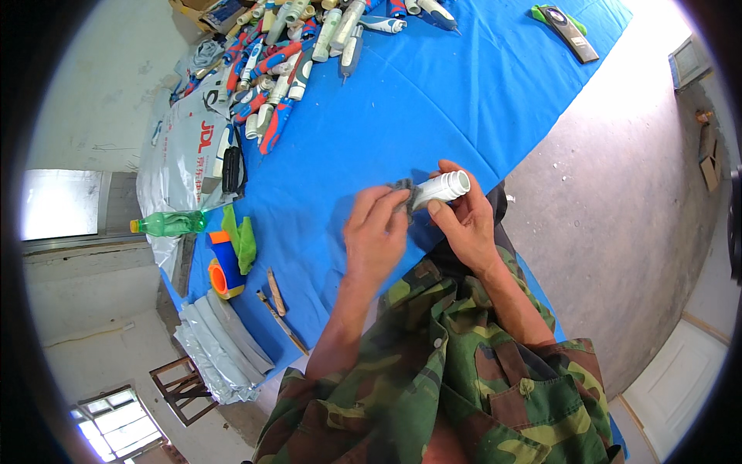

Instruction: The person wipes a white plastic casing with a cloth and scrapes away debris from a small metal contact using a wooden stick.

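My right hand [468, 223] grips a hollow white plastic handle housing [439, 188], with its threaded open end pointing up and to the right. In the fingers of my left hand [375, 229] is a wad of dark grey scrubbing material [411, 194], perhaps steel wool or cloth. That wad is pressed against the lower end of the housing and hides it. Both hands are above a blue cloth [371, 139] that covers the table. At the far left of the cloth lies a heap of used electric toothbrush handles [278, 58], some white, others red and blue.
Left of me are a grey plastic mailing bag [179, 151], a green bottle [174, 223], a green rag [239, 238], a tape roll [223, 272], two thin sticks [283, 322] and folded grey bags [223, 348]. A dark remote-like device [568, 33] lies far right, near the table edge.
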`<state>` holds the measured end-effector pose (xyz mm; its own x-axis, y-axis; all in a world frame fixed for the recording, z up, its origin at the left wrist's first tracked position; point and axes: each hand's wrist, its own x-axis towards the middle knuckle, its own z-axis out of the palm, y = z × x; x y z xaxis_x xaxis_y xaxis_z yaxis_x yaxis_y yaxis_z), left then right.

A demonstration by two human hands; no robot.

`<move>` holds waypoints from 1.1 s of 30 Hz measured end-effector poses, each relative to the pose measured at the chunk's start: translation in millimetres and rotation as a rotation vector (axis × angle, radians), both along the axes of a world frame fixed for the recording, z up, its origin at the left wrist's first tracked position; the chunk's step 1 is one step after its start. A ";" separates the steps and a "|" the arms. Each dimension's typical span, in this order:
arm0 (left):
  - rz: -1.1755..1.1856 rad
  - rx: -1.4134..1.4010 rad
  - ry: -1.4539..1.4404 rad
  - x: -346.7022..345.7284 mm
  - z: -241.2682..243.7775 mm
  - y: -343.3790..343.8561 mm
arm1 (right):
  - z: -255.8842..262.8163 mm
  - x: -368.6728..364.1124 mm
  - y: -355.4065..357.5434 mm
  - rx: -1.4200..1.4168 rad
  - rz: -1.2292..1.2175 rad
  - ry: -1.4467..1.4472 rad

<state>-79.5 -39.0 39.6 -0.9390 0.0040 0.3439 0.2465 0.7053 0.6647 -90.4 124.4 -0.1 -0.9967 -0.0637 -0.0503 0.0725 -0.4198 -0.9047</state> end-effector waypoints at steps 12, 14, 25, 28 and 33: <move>-0.130 -0.043 0.208 -6.4 7.0 18.2 | 2.5 2.8 14.8 0.046 0.093 0.041; -0.086 -0.079 0.184 -2.1 -7.0 6.7 | -5.2 2.0 15.8 0.039 0.054 0.011; 0.005 -0.132 0.091 -3.6 -14.9 -7.2 | -0.7 -4.6 6.0 0.093 -0.106 -0.120; -0.035 -0.148 0.157 -7.7 -8.0 20.2 | -6.1 -5.3 7.0 0.180 -0.139 -0.102; -0.049 -0.164 0.198 -3.9 -17.2 15.9 | -8.1 -5.2 8.4 0.232 -0.168 -0.138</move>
<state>-83.4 -23.1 22.4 -0.8508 0.1185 0.5120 0.3969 0.7835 0.4782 -95.6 132.8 -8.3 -0.9751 0.1304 -0.1794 0.1481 -0.2197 -0.9643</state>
